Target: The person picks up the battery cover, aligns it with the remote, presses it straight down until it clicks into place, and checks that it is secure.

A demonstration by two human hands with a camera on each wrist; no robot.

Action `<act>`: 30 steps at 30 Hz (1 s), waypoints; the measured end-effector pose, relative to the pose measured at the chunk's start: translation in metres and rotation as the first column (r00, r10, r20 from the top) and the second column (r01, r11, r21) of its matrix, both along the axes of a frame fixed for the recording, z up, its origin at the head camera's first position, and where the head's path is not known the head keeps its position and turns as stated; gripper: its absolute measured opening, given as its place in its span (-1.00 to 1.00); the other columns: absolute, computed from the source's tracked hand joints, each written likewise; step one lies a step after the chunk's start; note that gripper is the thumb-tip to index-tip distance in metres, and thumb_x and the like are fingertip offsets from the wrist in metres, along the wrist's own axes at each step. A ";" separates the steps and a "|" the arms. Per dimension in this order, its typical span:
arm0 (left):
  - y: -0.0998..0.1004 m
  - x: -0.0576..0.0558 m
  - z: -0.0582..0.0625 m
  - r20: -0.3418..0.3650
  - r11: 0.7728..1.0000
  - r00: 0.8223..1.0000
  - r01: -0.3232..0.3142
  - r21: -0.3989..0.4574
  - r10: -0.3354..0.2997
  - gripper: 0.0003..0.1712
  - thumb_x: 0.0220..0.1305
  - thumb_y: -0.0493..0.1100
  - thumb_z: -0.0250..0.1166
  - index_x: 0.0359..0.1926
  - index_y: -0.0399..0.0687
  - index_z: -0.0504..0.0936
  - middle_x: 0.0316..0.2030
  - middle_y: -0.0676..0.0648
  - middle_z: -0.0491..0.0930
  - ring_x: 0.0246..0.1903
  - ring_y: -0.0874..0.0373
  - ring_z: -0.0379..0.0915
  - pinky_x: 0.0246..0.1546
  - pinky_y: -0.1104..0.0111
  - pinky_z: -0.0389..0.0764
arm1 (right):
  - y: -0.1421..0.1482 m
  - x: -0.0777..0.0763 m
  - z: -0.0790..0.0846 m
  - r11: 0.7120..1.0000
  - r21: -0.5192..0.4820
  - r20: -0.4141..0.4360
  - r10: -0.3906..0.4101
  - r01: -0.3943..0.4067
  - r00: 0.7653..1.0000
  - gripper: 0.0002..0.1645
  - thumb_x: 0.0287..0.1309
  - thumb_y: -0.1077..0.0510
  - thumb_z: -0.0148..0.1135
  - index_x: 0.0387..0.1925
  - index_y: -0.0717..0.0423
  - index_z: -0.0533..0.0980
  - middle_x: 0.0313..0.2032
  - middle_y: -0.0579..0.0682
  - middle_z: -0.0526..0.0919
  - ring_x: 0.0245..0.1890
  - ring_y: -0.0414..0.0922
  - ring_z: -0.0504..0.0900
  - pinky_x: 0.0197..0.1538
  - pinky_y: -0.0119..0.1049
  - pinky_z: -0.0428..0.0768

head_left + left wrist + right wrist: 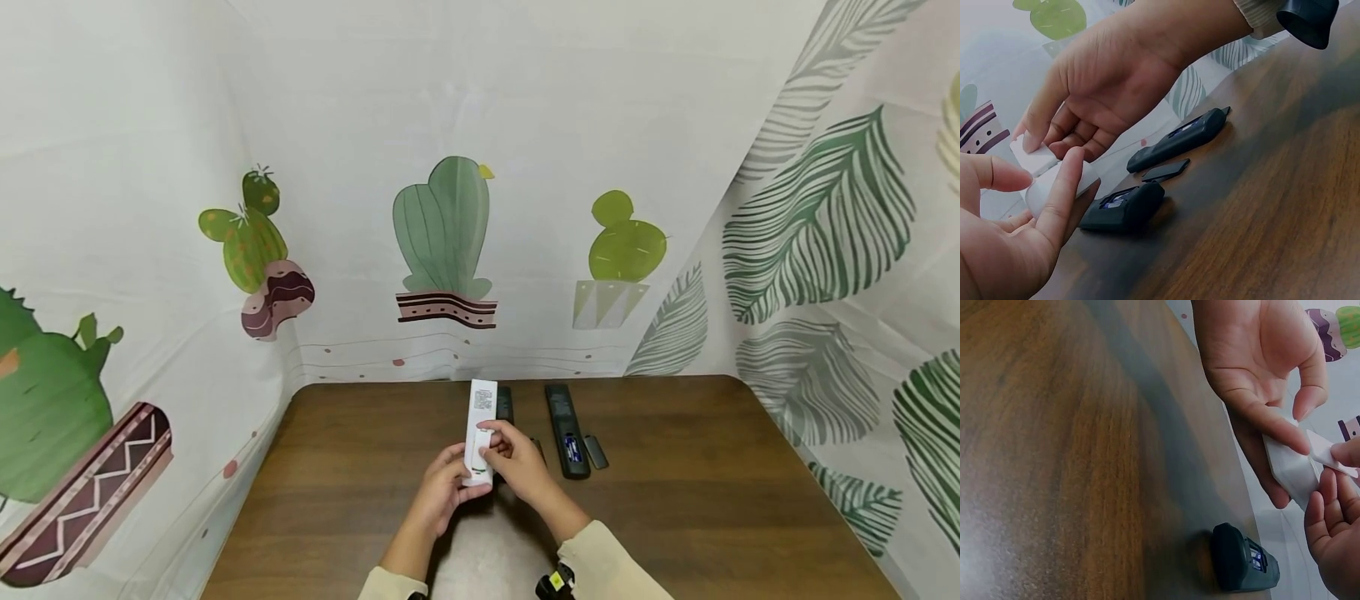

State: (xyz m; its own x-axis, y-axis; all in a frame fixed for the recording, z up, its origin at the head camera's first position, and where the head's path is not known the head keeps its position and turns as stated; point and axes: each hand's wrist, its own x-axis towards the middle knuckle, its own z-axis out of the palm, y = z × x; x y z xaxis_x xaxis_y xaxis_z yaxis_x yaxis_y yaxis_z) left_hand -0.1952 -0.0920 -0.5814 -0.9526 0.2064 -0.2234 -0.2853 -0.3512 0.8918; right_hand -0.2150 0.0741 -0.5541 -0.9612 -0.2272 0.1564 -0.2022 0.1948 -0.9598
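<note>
A white remote control (pixel 482 400) is held above the table, back side up, with printed text near its far end. My left hand (pixel 442 489) grips its near end from the left, fingers and thumb along its edges. From the right, my right hand (pixel 523 468) pinches the white battery cover (pixel 1034 156) between thumb and fingers. This cover sits slid along the remote's back, and a small green patch shows at the compartment's near end. In the right wrist view the cover overlaps the remote's white body (pixel 1288 465).
A black remote (pixel 564 421) lies face down to the right, batteries showing in its opened compartment, its black cover (pixel 596 451) beside it. Another black remote (pixel 1124 207) with an opened compartment lies partly hidden behind the hands. The brown wooden table (pixel 337 492) meets a printed cloth backdrop.
</note>
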 end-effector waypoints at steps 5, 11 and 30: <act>0.001 0.001 0.002 0.002 1.000 1.000 -0.001 0.004 0.001 -0.33 0.18 -0.39 -0.03 0.37 -0.38 0.21 -0.02 -0.12 0.59 -0.12 0.08 0.64 -0.12 0.25 0.77 | 0.001 0.001 0.000 1.000 0.013 -0.001 0.007 -0.007 1.000 -0.59 0.24 0.32 0.28 0.13 0.11 0.56 -0.26 0.17 0.66 -0.34 -0.24 0.53 -0.22 -0.46 0.51; 0.001 0.001 0.002 0.002 1.000 1.000 0.009 0.008 -0.009 -0.32 0.17 -0.39 -0.04 0.37 -0.39 0.20 0.00 -0.14 0.57 -0.11 0.07 0.63 -0.11 0.25 0.76 | 0.001 0.002 0.001 1.000 0.022 0.012 0.003 -0.004 1.000 -0.59 0.22 0.32 0.29 0.12 0.12 0.56 -0.27 0.17 0.66 -0.37 -0.25 0.51 -0.26 -0.47 0.49; 0.002 0.003 0.004 -0.002 1.000 1.000 0.024 0.012 -0.024 -0.32 0.18 -0.39 -0.05 0.38 -0.38 0.20 0.07 -0.16 0.56 -0.08 0.07 0.63 -0.08 0.25 0.76 | 0.005 0.002 -0.003 0.998 0.044 -0.018 0.035 -0.034 0.999 -0.60 0.25 0.28 0.30 0.12 0.11 0.56 -0.27 0.11 0.60 -0.39 -0.22 0.47 -0.31 -0.48 0.47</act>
State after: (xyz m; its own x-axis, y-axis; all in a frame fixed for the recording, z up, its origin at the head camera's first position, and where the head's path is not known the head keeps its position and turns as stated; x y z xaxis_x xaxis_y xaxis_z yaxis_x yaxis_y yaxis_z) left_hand -0.1921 -0.0903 -0.5776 -0.9477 0.2316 -0.2194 -0.2924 -0.3552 0.8879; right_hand -0.2134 0.0791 -0.5567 -0.9497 -0.2672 0.1635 -0.2275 0.2293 -0.9464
